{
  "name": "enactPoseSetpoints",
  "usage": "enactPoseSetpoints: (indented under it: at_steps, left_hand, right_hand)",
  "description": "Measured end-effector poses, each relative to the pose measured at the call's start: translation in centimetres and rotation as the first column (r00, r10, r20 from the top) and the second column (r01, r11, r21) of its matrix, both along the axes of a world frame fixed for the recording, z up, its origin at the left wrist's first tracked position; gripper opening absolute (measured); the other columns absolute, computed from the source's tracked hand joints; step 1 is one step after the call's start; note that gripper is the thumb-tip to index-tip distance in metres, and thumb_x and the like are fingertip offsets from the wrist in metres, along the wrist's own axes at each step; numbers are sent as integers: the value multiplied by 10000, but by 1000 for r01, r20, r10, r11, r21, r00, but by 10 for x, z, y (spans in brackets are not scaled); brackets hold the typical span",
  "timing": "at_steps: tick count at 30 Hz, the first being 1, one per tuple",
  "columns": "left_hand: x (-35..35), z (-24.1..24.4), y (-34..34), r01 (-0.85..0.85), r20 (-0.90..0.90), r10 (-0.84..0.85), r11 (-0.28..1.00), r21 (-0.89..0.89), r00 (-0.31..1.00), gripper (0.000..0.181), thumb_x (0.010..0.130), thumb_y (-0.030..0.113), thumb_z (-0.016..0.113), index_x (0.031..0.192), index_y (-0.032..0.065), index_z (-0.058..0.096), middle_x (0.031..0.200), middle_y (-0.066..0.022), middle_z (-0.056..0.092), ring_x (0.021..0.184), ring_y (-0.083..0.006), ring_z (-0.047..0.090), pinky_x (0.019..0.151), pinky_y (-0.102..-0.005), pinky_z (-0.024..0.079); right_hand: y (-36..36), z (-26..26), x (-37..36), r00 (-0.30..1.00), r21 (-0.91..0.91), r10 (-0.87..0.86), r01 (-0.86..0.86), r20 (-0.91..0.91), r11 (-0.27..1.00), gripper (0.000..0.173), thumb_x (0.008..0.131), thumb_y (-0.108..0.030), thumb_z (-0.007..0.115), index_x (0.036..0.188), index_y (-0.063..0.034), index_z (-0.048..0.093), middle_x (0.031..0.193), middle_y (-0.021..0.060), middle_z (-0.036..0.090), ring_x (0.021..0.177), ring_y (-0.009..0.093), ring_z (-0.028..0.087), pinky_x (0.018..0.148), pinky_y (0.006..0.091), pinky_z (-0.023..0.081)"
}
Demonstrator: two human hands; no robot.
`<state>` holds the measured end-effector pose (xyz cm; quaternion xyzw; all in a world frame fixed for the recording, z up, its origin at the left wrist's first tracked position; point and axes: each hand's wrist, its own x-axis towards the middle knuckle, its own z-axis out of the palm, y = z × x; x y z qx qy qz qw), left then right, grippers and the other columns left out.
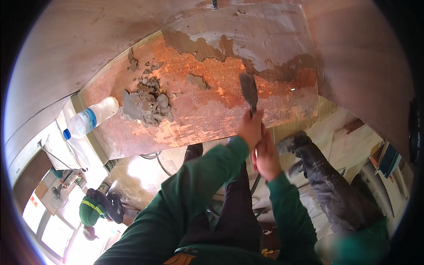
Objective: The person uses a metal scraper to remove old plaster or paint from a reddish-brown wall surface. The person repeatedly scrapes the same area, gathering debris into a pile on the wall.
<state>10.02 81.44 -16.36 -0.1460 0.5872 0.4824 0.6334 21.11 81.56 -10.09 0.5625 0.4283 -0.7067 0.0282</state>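
Observation:
A long-handled scraper (249, 88) with a flat, dark blade is held in both hands. My left hand (250, 128) grips its handle just below the blade, and my right hand (267, 157) is closed round the lower handle. The blade lies over a reddish-brown wooden surface (205, 122), close to the ragged edge of a grey-brown coating (278, 71). To the left is a heap of grey-brown scrapings (149, 102), with a separate flake (197, 81) nearer the blade. Whether the blade touches the surface cannot be told.
A clear plastic bottle (91, 117) with a blue cap lies at the surface's left edge. Smooth panels (351, 56) rise around it. A co-worker's legs (331, 185) are close on the right; another person (96, 207) bends over at lower left. A cable (162, 165) runs below.

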Motion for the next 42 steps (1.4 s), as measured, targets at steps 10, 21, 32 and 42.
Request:
enactPoseSetpoints:
  at_steps: [10, 21, 32, 42]
  left_hand:
    - [7, 5, -14, 55, -8, -56, 998, -9, 998, 270, 1023, 350, 504, 985, 86, 461, 621, -55, 502, 560, -227, 592, 527, -373, 484]
    - [2, -8, -9, 34, -69, -34, 999, -10, 997, 275, 1023, 348, 507, 984, 77, 476, 616, -50, 508, 514, -188, 539, 502, -352, 460]
    - [-6, -1, -12, 86, -2, -86, 995, -42, 996, 279, 1025, 337, 495, 961, 66, 509, 633, -61, 539, 530, -210, 572, 509, -347, 469]
    - [-58, -9, 38, -3, -104, 5, 1000, 13, 995, 298, 1009, 371, 526, 942, 81, 515, 629, -68, 550, 482, -199, 544, 430, -356, 425]
  right_hand:
    - [-12, 0, -3, 999, -14, -53, 53, 3, 998, 467, 1064, -284, 320, 1490, -100, 369, 611, -7, 477, 400, 81, 415, 324, 245, 335]
    - [-10, -6, -11, 998, 19, -47, 46, 52, 999, 316, 1069, -326, 332, 1250, -104, 466, 578, 3, 458, 361, 95, 388, 311, 254, 320]
    - [-9, -20, -19, 998, 31, -25, 23, 51, 999, 516, 1090, -399, 259, 1546, -172, 341, 556, -2, 450, 352, 106, 373, 311, 262, 325]
    - [37, -4, -71, 995, -38, -92, 94, 49, 995, 385, 1069, -372, 388, 1332, -114, 500, 567, -9, 457, 367, 99, 407, 317, 262, 340]
